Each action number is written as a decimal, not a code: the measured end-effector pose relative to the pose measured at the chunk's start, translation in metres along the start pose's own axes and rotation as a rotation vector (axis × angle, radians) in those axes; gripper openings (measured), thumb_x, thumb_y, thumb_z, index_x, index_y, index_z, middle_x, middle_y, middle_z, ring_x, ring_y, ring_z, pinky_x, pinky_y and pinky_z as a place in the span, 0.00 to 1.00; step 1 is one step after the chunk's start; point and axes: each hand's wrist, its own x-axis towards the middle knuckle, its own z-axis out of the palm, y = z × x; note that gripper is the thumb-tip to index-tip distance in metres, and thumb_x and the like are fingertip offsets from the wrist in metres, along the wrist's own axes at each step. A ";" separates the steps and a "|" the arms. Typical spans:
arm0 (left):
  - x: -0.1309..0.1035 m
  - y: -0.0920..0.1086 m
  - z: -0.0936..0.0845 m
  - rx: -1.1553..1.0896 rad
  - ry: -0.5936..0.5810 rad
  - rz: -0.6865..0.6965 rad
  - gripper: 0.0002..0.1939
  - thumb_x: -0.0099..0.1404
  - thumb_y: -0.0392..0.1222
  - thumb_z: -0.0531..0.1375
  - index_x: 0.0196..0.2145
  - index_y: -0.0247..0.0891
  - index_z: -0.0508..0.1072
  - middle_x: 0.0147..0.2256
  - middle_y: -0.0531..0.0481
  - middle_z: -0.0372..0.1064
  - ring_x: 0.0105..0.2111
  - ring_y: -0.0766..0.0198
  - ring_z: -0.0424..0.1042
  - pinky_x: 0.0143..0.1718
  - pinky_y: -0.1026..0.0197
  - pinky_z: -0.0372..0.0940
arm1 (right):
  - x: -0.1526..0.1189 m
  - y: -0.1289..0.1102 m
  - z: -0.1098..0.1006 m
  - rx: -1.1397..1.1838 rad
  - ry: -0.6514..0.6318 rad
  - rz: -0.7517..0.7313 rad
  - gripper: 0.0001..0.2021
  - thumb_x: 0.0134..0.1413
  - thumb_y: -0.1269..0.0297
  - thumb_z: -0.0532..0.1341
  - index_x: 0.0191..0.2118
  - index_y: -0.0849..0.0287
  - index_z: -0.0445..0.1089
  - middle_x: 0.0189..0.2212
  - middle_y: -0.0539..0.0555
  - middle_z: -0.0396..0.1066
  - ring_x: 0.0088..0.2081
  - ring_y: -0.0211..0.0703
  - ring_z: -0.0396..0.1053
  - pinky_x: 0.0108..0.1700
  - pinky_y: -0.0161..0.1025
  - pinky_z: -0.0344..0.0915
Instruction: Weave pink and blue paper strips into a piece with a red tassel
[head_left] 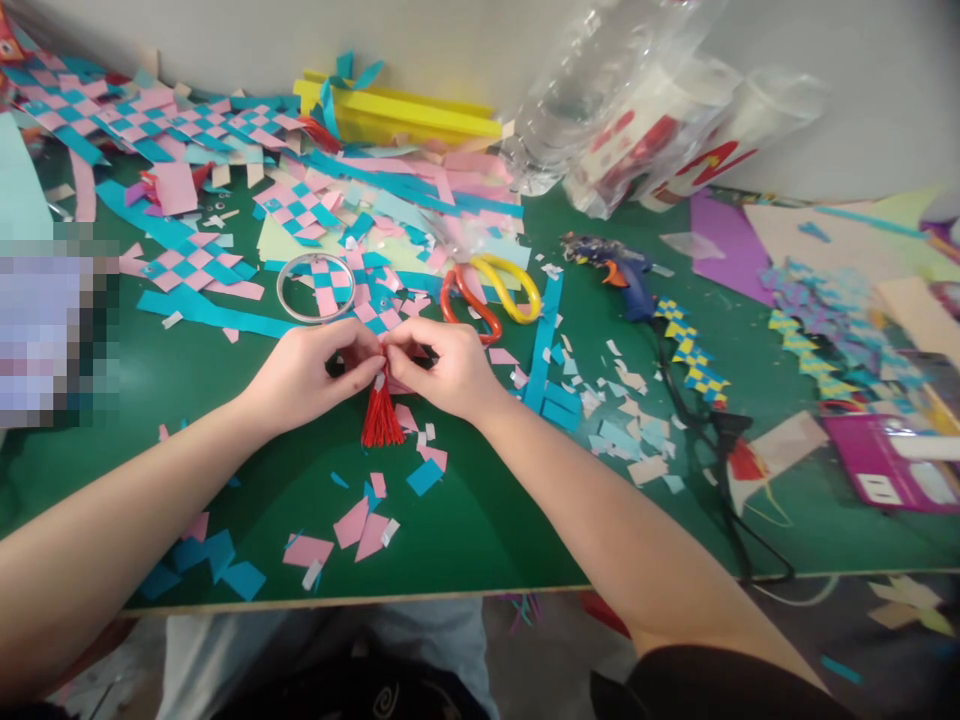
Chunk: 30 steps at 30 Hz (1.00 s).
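Note:
Both hands meet over the middle of the green table. My left hand (319, 370) pinches the top of a red tassel (383, 418), thumb against fingertips. Opposite it, my right hand (442, 365) pinches at the same spot, its fingertips almost touching the left ones. The tassel's threads hang down toward me. Just beyond the fingers lies a pink and blue woven paper piece (379, 312), partly covered by the hands. A roll of tape (282, 290) lies behind my left hand. Scissors with red and yellow handles (529, 292) lie behind my right hand.
Pink and blue scraps (367, 530) litter the green table (480, 540). A blue glue gun (636, 290) with a black cord lies right. Plastic-wrapped cups (637, 140) stand at the back beside a yellow folded strip (412, 115). More woven paper (199, 125) lies back left.

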 end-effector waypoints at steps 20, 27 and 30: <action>-0.001 0.001 0.000 0.074 0.102 -0.036 0.07 0.65 0.42 0.57 0.34 0.38 0.72 0.27 0.53 0.73 0.26 0.68 0.71 0.31 0.66 0.67 | -0.002 0.000 0.004 -0.013 0.053 0.021 0.07 0.59 0.64 0.58 0.32 0.57 0.72 0.26 0.47 0.73 0.27 0.33 0.68 0.32 0.34 0.67; 0.000 0.003 -0.002 0.097 0.091 -0.073 0.07 0.64 0.43 0.57 0.33 0.38 0.72 0.28 0.52 0.74 0.26 0.68 0.71 0.31 0.66 0.67 | -0.001 0.000 0.004 -0.023 0.064 0.031 0.05 0.58 0.64 0.59 0.33 0.58 0.71 0.27 0.47 0.73 0.27 0.33 0.69 0.33 0.34 0.67; -0.001 0.003 -0.002 0.105 0.086 -0.089 0.08 0.64 0.44 0.56 0.33 0.39 0.73 0.28 0.52 0.74 0.26 0.67 0.71 0.31 0.66 0.67 | -0.001 0.000 0.003 -0.031 0.057 0.065 0.06 0.58 0.62 0.60 0.33 0.57 0.71 0.28 0.48 0.74 0.27 0.33 0.69 0.34 0.34 0.67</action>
